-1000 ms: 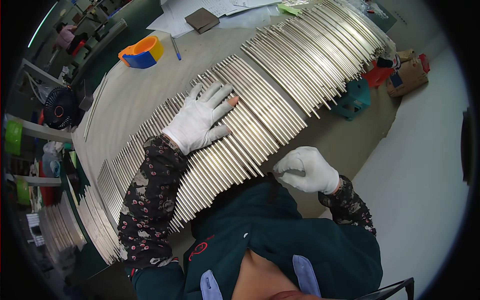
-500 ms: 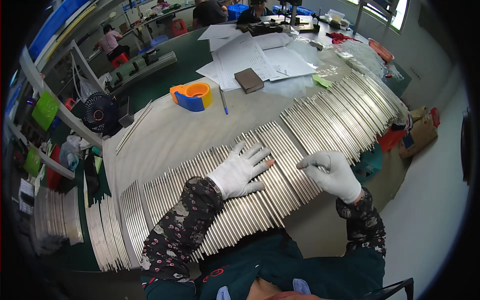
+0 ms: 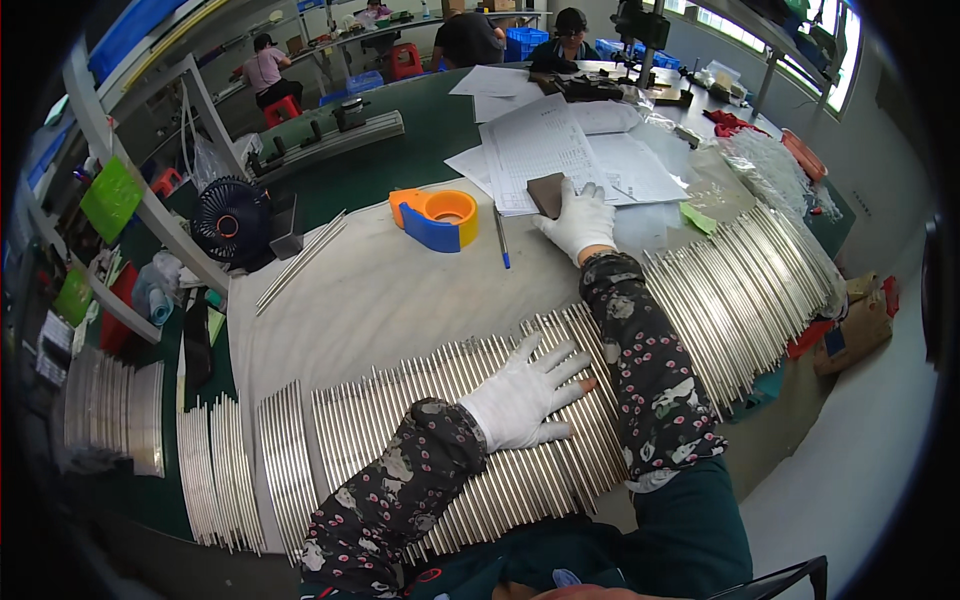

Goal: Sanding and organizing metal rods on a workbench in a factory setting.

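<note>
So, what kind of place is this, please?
Probably a factory workshop. Rows of thin metal rods cover a long workbench, the gloved left hand rests on them, and other workers sit at benches behind.

**Open cloth in the middle, rods along the near edge**

We find free passage over the bare pale cloth between the metal rods and the tape dispenser. Our left hand lies flat on the rods; our right hand reaches across to the dark block on the papers. A pen and loose rods edge the cloth.
</note>
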### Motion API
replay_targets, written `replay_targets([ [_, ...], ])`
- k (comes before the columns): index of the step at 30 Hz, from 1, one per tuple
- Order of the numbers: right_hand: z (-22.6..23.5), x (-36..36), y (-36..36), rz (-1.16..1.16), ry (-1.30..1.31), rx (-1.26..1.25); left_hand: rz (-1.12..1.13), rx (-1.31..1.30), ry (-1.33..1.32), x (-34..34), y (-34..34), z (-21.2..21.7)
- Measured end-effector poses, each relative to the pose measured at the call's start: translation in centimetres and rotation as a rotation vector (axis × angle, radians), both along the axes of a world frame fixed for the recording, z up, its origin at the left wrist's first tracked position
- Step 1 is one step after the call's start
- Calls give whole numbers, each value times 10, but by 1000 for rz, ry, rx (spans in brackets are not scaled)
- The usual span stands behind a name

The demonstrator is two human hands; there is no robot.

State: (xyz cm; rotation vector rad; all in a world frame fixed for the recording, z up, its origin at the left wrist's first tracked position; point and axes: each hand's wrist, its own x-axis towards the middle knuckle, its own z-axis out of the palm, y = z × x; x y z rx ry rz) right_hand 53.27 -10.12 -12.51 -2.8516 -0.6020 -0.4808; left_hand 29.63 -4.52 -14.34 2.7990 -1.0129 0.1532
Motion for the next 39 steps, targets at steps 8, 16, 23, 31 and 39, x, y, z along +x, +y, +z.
replay_targets([
  [8,27,-26,-35,206,-114,90,-20,-56,29,-2,1,-6],
  [16,49,-183,-183,226,51,150,17,24,-18,3,10,4],
  [23,15,-210,-203,191,50,59,-15,91,-31,7,6,0],
  [31,6,-241,-224,128,-31,167,-1,95,-39,0,-1,5],
  [39,5,-294,-245,39,87,217,36,88,5,-3,-1,-3],
])
